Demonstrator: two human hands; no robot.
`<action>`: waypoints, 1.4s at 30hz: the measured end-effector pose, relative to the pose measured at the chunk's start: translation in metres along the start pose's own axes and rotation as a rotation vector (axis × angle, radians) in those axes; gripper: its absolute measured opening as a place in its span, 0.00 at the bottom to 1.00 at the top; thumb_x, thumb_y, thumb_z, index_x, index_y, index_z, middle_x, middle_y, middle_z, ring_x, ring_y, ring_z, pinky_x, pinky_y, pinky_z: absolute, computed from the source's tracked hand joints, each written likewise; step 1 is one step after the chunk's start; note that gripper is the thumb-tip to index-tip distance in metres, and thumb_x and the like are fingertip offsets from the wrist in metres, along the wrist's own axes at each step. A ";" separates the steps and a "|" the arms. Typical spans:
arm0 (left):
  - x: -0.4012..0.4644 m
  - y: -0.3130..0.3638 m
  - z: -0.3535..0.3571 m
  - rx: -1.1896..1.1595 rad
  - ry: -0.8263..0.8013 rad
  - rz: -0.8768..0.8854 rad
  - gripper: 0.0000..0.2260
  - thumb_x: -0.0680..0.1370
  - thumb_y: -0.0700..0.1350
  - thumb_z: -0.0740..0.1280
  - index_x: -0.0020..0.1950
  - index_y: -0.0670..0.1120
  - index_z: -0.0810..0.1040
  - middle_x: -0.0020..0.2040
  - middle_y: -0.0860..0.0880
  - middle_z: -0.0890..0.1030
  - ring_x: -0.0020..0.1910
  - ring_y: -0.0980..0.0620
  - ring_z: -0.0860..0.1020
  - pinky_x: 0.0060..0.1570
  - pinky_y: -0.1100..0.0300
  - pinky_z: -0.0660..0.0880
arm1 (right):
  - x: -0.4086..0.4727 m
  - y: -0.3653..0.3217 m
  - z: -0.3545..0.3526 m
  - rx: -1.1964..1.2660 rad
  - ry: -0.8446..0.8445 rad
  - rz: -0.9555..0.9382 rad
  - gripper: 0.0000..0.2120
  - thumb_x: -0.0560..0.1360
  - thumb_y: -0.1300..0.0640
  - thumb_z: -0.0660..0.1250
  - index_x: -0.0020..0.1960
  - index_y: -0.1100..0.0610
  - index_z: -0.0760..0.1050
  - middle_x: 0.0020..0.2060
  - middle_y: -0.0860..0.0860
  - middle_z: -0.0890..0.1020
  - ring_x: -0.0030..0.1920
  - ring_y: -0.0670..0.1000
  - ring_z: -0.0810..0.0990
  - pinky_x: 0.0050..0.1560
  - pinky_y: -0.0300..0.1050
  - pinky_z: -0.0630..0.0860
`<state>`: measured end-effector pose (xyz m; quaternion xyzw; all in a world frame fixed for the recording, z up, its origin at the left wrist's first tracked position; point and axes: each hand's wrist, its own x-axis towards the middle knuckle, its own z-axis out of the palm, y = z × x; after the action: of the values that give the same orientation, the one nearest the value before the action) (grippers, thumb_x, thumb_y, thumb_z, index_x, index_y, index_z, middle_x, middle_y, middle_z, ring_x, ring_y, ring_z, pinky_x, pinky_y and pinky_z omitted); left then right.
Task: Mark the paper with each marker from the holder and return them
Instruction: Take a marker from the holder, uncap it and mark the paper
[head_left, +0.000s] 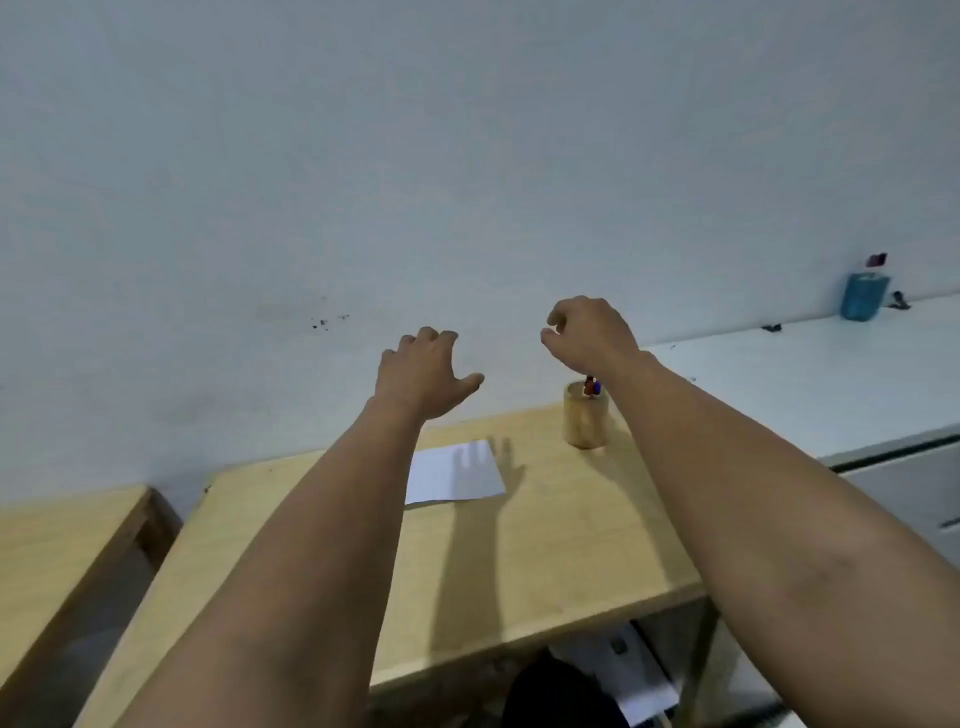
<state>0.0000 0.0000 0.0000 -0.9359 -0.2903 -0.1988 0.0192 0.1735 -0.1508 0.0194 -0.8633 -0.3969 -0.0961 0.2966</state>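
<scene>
A white sheet of paper (457, 475) lies flat on the light wooden table (545, 545), toward its far edge. To its right stands a round wooden holder (585, 422) with red and blue marker tips (591, 386) poking out of it. My left hand (423, 376) hovers above the paper with fingers spread and nothing in it. My right hand (589, 332) is raised above the holder, fingers loosely curled and empty; its wrist partly covers the marker tips.
A second wooden table (57, 540) stands at the left with a gap between. A white counter (810, 384) at the right carries a blue container (863, 296) and small dark bits. The pale wall rises right behind the table.
</scene>
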 end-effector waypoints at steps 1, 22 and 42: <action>0.004 0.009 0.009 -0.043 -0.033 -0.002 0.35 0.77 0.65 0.65 0.79 0.50 0.65 0.75 0.46 0.71 0.72 0.41 0.70 0.65 0.44 0.70 | 0.002 0.013 0.000 0.020 0.005 0.046 0.18 0.80 0.50 0.68 0.67 0.56 0.82 0.63 0.53 0.85 0.64 0.58 0.83 0.62 0.54 0.80; 0.105 0.140 0.234 -0.945 -0.303 -0.123 0.39 0.68 0.52 0.80 0.76 0.51 0.66 0.64 0.54 0.81 0.62 0.48 0.79 0.56 0.52 0.77 | 0.054 0.169 0.092 0.231 -0.218 0.302 0.09 0.74 0.50 0.77 0.44 0.57 0.87 0.41 0.55 0.89 0.46 0.57 0.87 0.48 0.53 0.83; 0.099 0.071 0.094 -0.776 -0.115 -0.080 0.27 0.79 0.58 0.68 0.76 0.51 0.70 0.72 0.47 0.77 0.68 0.47 0.77 0.67 0.47 0.74 | 0.062 0.049 -0.007 0.759 0.070 0.171 0.10 0.85 0.54 0.68 0.63 0.56 0.84 0.41 0.55 0.77 0.36 0.54 0.75 0.39 0.45 0.75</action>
<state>0.1476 0.0085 -0.0428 -0.8712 -0.2304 -0.2414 -0.3601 0.2524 -0.1410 0.0288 -0.7184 -0.3206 0.0529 0.6151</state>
